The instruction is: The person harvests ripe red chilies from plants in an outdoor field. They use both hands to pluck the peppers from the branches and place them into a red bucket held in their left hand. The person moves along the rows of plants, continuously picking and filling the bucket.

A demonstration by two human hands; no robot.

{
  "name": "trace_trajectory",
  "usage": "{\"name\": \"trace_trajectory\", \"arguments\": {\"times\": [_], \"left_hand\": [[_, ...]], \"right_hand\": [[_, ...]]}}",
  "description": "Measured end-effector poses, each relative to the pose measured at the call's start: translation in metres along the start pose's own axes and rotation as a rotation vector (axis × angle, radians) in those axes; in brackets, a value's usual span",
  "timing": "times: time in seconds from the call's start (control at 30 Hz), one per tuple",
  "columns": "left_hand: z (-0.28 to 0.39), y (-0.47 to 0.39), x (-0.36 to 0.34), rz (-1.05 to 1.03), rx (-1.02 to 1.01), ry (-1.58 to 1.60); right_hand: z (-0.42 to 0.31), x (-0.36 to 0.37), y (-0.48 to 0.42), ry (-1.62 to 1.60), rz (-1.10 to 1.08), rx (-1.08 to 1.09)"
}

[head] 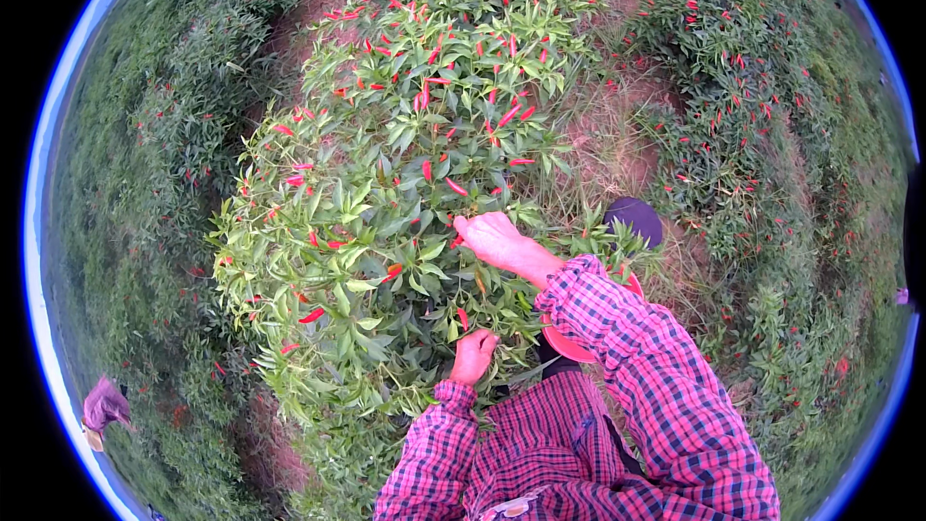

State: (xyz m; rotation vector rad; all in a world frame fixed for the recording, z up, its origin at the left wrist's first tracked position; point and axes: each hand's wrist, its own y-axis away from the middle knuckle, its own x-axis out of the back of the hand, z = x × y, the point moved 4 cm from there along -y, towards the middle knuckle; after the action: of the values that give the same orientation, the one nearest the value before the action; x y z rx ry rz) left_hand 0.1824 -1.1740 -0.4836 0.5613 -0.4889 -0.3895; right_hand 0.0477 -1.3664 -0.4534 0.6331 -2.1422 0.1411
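Chili pepper plants [354, 217] with green leaves and red pods fill the space before me. My right hand [492, 237] reaches into the foliage with thumb and fingers pinched together at a red chili pepper [456, 241], which shows just under the fingertips. Lower down, my left hand [474, 357] is curled among the leaves, close below another red chili pepper [463, 318]. Whether the left fingers hold anything is hidden. Beneath my right forearm sits a red round container [568, 344], mostly covered by the checked sleeve; its contents are out of sight.
A dark rounded object [634, 221] lies beside the plants, right of my right hand. Dry grass and reddish soil [615, 137] form a path there. More chili rows [731, 87] run along both sides. Another person [107, 404] is at the far left edge.
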Motion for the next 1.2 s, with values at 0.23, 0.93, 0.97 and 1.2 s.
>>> {"name": "trace_trajectory", "arguments": {"times": [0.23,0.93,0.97,1.2], "left_hand": [[0.007,0.005,0.001,-0.012,0.019,-0.040],[-0.024,-0.001,-0.012,0.050,-0.044,-0.207],[-0.023,-0.001,-0.013,0.047,-0.047,-0.205],[-0.006,-0.002,-0.010,0.069,-0.082,-0.201]], "right_hand": [[0.027,-0.019,0.015,-0.892,0.055,-0.383],[0.039,0.007,-0.023,-0.256,0.094,-0.306],[0.050,-0.003,-0.017,-0.457,0.053,-0.360],[0.044,-0.013,0.028,-1.925,0.037,-0.536]]}}
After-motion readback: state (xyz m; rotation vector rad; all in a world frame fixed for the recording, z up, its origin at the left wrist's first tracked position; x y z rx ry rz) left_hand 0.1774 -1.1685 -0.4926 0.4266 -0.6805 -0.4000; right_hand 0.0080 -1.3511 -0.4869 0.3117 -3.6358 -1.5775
